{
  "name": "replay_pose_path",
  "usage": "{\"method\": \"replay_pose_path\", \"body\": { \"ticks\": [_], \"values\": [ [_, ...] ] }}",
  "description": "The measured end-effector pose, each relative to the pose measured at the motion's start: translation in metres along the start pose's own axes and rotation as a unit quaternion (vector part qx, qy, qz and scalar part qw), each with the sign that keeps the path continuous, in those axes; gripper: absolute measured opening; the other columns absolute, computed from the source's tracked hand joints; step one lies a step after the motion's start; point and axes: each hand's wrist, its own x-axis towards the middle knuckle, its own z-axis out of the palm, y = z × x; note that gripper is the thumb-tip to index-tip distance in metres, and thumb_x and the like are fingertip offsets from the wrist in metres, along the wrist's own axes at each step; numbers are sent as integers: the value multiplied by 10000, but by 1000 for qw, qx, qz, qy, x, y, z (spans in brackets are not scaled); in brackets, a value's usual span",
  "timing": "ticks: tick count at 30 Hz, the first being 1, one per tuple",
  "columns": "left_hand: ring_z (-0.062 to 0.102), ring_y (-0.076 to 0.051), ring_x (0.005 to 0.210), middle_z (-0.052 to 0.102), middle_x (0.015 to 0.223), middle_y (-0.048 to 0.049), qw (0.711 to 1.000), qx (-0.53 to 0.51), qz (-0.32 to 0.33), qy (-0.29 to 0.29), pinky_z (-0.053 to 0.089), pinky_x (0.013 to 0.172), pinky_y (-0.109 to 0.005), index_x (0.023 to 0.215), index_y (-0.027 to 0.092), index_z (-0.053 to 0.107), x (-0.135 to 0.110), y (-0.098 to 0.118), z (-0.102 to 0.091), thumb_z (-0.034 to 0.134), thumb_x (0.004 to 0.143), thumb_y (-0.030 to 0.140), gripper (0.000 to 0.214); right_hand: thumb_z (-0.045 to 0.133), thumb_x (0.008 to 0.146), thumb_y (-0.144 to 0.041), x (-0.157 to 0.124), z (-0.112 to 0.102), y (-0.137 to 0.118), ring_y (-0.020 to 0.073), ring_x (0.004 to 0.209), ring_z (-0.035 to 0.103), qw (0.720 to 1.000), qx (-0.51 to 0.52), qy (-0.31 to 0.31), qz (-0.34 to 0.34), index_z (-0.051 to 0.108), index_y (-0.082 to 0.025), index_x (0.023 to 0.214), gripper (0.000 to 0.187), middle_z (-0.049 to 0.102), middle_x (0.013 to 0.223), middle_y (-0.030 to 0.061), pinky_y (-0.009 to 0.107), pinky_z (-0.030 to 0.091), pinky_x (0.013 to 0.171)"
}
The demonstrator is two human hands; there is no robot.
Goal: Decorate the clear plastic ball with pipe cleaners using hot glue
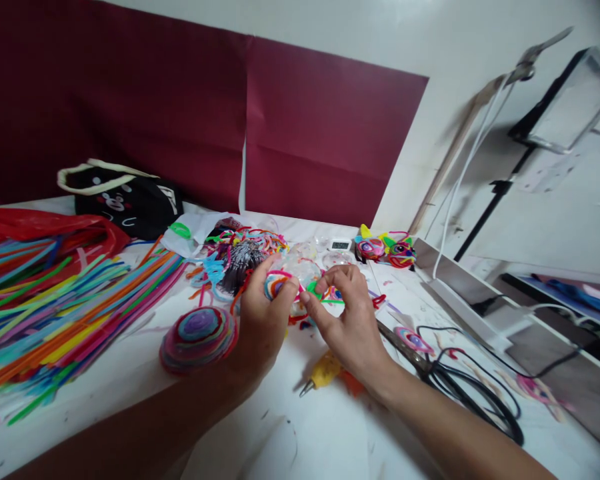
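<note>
My left hand [263, 320] is closed around a small coiled disc of coloured pipe cleaners [276, 283], held above the white table [320, 433]. Close on its right, my right hand [347, 319] pinches a green pipe cleaner end [325, 301] that meets the disc. Both hands work over a tangle of short pipe cleaner pieces [240, 257]. A larger finished multicoloured coil [199, 337] lies on the table just left of my left wrist.
A big heap of long coloured pipe cleaners [55, 307] fills the left side beside a red plastic bag [40, 227]. A black tote bag [123, 197] stands at the back. A yellow glue gun [325, 373], scissors [410, 353], black cable [475, 393], small clock [340, 245] and coiled figures [386, 249] lie to the right.
</note>
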Motion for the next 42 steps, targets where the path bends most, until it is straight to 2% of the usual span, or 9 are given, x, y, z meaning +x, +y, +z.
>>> {"method": "replay_pose_path", "body": {
  "ticks": [6,14,21,25,28,31,35,39,42],
  "values": [
    [613,-257,1042,684,1063,-51,999,-22,-33,-12,483,929,-343,1223,195,609,-2,-2,2,642,688,218,536,657,802,-292,-3,-3,7,238,980,497,1000,5,-16,4,550,-227,800,125,522,962,45,414,406,875],
    [602,-253,1066,655,1146,-67,998,17,-50,-25,467,950,-360,1245,194,586,-3,-9,4,630,735,282,519,672,778,-315,-4,-5,18,226,929,504,998,28,-38,36,505,-223,808,194,532,927,36,404,412,850],
    [622,-255,1036,684,1092,-56,997,-16,-62,-40,497,915,-351,1222,199,605,-5,-10,5,643,704,245,522,680,768,-333,-4,-5,23,211,918,507,997,53,-41,46,494,-226,805,217,534,934,21,376,411,853],
    [615,-250,1060,679,1111,-57,995,-31,-78,-48,497,916,-347,1231,203,596,-5,-9,5,642,714,254,522,701,734,-358,-3,-6,24,215,951,518,991,75,-49,99,490,-233,946,324,557,998,22,379,410,869],
    [632,-242,1017,680,1105,-65,992,-45,-101,-55,520,852,-336,1250,201,575,-5,-10,7,641,725,271,534,714,711,-388,-1,-6,26,236,1032,518,985,88,-73,131,484,-239,1070,451,566,1102,39,406,403,908],
    [645,-234,966,687,1071,-66,988,-65,-122,-71,531,790,-325,1276,199,544,-5,-11,8,630,737,278,551,730,687,-415,1,-7,28,255,1107,515,975,114,-91,166,478,-250,1139,543,552,1213,55,438,395,953],
    [647,-231,941,696,1027,-71,984,-85,-139,-77,530,787,-320,1236,161,558,-6,-10,10,636,714,265,538,755,660,-427,2,-6,32,258,1184,502,957,155,-121,213,462,-248,1204,643,530,1297,76,436,386,1000],
    [657,-226,890,705,971,-68,981,-80,-155,-84,535,771,-321,1154,153,601,-7,-9,11,625,716,267,452,757,664,-441,3,-3,40,250,1160,528,945,190,-144,224,424,-257,1278,723,548,1269,95,429,416,971],
    [662,-220,869,705,961,-65,987,-64,-134,-68,538,762,-321,1111,160,625,-8,-11,11,620,727,264,398,757,659,-459,2,-2,46,250,1058,571,940,186,-153,242,438,-270,1283,726,573,1183,82,433,461,895]
  ]
}}
